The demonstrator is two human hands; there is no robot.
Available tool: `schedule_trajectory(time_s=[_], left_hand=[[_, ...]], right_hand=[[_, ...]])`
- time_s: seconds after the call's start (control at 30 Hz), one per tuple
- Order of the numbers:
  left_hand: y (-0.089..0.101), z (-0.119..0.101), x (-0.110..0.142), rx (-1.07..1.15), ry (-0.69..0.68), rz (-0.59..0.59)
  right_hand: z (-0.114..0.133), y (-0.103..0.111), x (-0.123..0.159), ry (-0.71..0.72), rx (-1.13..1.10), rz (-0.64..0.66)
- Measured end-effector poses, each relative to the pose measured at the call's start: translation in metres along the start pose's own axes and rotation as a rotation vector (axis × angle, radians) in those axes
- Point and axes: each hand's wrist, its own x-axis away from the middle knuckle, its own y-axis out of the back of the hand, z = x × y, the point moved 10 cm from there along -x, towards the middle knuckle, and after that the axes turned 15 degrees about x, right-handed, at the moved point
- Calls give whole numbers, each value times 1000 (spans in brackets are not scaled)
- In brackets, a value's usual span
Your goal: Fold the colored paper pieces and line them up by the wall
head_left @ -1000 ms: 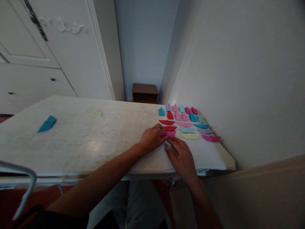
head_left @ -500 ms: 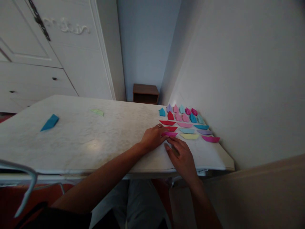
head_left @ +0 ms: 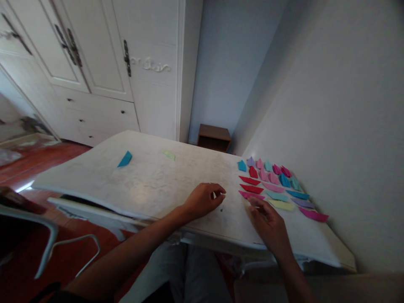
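My left hand (head_left: 205,200) hovers over the middle of the white table, its fingers curved and slightly apart, holding nothing. My right hand (head_left: 270,219) is at the near edge of the folded paper pieces, fingers loosely bent, with the fingertips by a magenta paper boat (head_left: 251,195). Whether they touch it I cannot tell. Beyond that boat lie two red paper boats (head_left: 251,188), one behind the other. To their right are a light blue boat (head_left: 277,196), a pale yellow boat (head_left: 280,205) and a dark pink boat (head_left: 313,214). Several smaller folded pieces, including a red one (head_left: 253,171), stand farther back.
A blue folded paper (head_left: 125,159) and a light green one (head_left: 169,155) lie on the left of the white table (head_left: 189,168). The wall (head_left: 341,126) borders the right side. A white wardrobe (head_left: 154,101) and a small brown cabinet (head_left: 213,134) stand behind.
My hands have moved apart; the left has drawn back from the magenta boat, and the right stays near it. The view has turned left, showing more wardrobe and floor.
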Motion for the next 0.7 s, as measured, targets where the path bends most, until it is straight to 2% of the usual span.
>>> schedule_trajectory(time_s=[0.07, 0.17, 0.27, 0.33, 0.43, 0.53, 0.6, 0.7], left_hand=[[31, 8, 15, 11, 35, -59], [78, 25, 39, 34, 83, -160], [122, 45, 64, 62, 132, -302], [144, 57, 77, 123, 163, -400], [160, 71, 90, 334, 209, -514], [163, 76, 95, 516, 223, -585], [164, 75, 95, 569, 218, -611], [164, 75, 96, 615, 221, -623]], right_hand=[[26, -15, -7, 59, -10, 30], [80, -49, -23, 230, -30, 95], [136, -99, -47, 396, -40, 191], [169, -136, -68, 471, -28, 236], [213, -189, -96, 580, 112, 280], [245, -240, -112, 697, 420, 340], [256, -260, -120, 719, 516, 364], [261, -275, -127, 731, 574, 378]])
